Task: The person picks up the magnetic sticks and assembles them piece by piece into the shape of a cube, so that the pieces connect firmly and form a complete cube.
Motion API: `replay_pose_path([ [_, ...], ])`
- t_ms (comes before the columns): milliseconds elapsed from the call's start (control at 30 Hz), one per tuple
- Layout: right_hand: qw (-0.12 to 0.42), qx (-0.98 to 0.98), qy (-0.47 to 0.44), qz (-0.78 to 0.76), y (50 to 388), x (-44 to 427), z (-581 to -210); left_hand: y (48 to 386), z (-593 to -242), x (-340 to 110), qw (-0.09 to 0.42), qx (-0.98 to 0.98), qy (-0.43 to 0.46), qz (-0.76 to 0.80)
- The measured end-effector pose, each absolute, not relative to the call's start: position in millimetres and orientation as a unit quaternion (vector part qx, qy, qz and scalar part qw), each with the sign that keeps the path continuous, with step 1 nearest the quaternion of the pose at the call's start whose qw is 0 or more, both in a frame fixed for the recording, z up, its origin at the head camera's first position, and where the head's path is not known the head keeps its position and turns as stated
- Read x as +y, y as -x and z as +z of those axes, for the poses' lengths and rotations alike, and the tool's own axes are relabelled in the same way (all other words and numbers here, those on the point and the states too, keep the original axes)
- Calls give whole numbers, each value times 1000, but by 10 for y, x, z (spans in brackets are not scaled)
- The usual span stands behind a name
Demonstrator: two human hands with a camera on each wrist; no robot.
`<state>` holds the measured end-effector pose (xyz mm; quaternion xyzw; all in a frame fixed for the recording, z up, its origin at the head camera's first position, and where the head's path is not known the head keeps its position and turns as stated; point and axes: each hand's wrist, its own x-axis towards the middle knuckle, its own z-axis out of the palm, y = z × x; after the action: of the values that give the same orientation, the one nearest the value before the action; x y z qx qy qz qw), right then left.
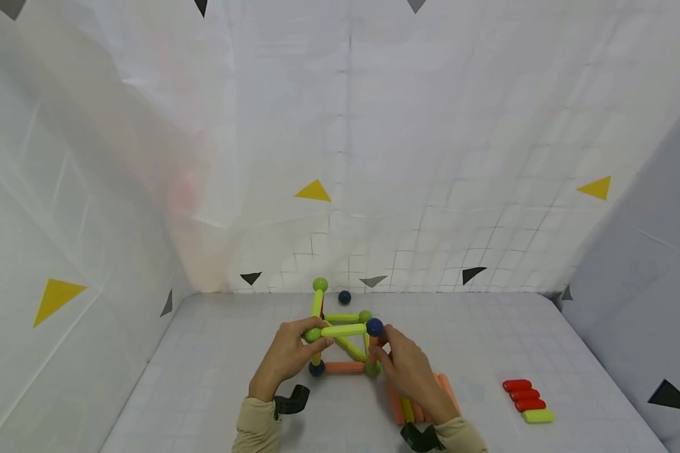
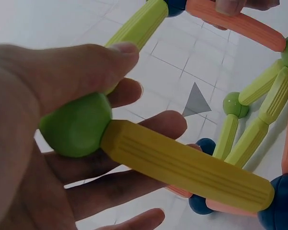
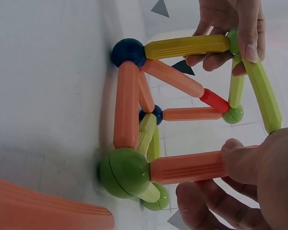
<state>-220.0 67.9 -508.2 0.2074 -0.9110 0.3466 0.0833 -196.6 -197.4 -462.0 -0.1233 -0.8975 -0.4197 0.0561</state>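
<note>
A frame of magnetic building rods and balls stands on the white table. My left hand (image 1: 288, 352) pinches the lime rod (image 1: 348, 329) at its left end, right by the green ball (image 1: 313, 335); from that ball a yellow rod (image 2: 192, 165) runs down to a dark blue ball (image 3: 128, 52). The lime rod's other end meets another dark blue ball (image 1: 374, 326). Below this one, my right hand (image 1: 410, 368) holds an orange rod (image 3: 189, 167) between thumb and fingers. That rod's lower end joins a large green ball (image 3: 125, 172). Red, orange and lime rods form the frame's back.
Behind the frame lies a loose dark blue ball (image 1: 344, 297). Loose orange rods (image 1: 395, 406) and a yellow one are partly hidden under my right forearm. Farther right, short red rods (image 1: 527, 395) lie beside a lime one (image 1: 538, 416). White sheeting (image 1: 459, 138) walls the table.
</note>
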Motion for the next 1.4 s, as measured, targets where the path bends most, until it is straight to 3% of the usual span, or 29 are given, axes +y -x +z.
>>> replay_pose_path([
  [900, -22, -922, -197, 333, 2291, 710, -5173, 1946, -4612, -1984, 56, -917, 147, -368],
  [1200, -55, -934, -168, 310, 2274, 855, -5106, 1922, -4616, -2070, 35, -885, 156, -437],
  [1400, -125, -949, -131, 257, 2196, 970, -5007, 1920, -4607, -2157, 26, -872, 178, -455],
])
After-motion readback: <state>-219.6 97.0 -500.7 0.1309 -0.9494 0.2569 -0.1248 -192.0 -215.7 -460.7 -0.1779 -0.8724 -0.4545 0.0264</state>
